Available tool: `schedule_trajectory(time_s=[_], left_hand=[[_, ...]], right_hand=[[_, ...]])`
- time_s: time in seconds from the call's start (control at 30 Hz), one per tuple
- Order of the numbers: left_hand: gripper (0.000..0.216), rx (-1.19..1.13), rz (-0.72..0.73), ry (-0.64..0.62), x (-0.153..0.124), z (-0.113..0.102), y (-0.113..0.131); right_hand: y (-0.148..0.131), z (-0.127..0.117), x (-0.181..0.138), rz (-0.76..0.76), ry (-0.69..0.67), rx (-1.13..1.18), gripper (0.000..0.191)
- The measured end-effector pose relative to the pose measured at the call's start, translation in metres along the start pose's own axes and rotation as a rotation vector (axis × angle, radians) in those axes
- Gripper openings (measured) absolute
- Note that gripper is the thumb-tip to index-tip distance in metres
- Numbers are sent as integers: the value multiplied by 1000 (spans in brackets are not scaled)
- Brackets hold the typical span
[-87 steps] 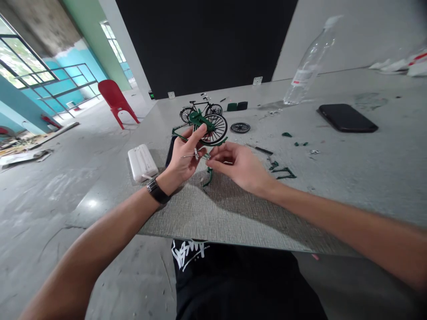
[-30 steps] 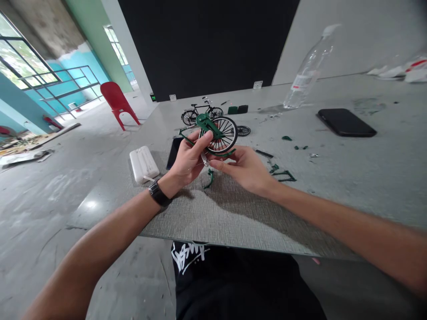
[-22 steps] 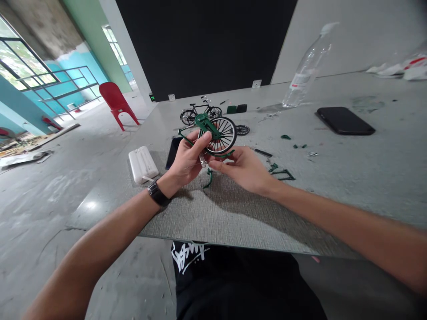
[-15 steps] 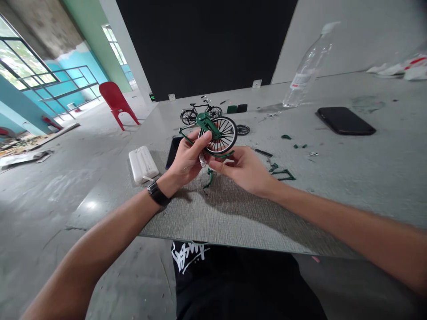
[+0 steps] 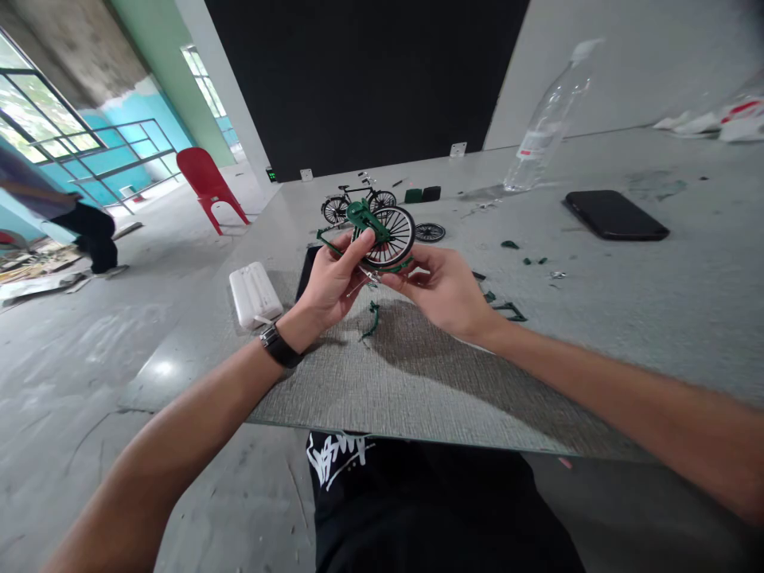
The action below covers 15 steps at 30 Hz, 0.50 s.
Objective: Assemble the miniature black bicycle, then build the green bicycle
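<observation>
My left hand (image 5: 331, 282) is closed around a partly assembled green model bicycle (image 5: 360, 215), its thumb pressed on the green frame. The spoked wheel (image 5: 406, 235) with a black tyre and white rim is tilted toward me. My right hand (image 5: 450, 290) is closed in a pinch at the bicycle's lower edge, where a thin green curved piece and small silvery parts show. Its fingertips are partly hidden behind the wheel. Below the hands a loose green curved part (image 5: 371, 322) lies on the table. To the right of my right hand is a green frame piece (image 5: 513, 311).
Behind the hands stand a black model bicycle (image 5: 352, 199) and a loose wheel (image 5: 430, 231). A power bank (image 5: 255, 294) is at left; a black phone (image 5: 617, 215), clear bottle (image 5: 540, 139) and small green bits (image 5: 510, 244) are at right. A person (image 5: 89, 227) is by the red chair (image 5: 206, 183).
The model bicycle has tipped, its wheel lying flatter and slightly further left. My right hand has turned and shifted up at its lower edge. A person has come into view at far left.
</observation>
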<state>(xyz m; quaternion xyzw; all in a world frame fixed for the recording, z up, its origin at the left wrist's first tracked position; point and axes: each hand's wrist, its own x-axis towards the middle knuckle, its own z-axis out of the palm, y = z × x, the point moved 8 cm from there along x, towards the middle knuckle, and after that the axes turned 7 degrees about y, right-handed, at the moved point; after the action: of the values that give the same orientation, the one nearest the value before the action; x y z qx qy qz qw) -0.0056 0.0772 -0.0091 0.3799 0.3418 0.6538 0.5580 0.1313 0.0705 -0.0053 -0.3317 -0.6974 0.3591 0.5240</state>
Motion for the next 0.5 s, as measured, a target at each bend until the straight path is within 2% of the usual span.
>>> schedule_trajectory(time_s=[0.27,0.5], left_hand=[[24,28,-25,-29,0,1,-3],[30,59,-57,-29,0,-1,-5]], right_hand=[[6,-7,6,-46,-20,-28,22],[10,-5,9,3,-105,46,24]])
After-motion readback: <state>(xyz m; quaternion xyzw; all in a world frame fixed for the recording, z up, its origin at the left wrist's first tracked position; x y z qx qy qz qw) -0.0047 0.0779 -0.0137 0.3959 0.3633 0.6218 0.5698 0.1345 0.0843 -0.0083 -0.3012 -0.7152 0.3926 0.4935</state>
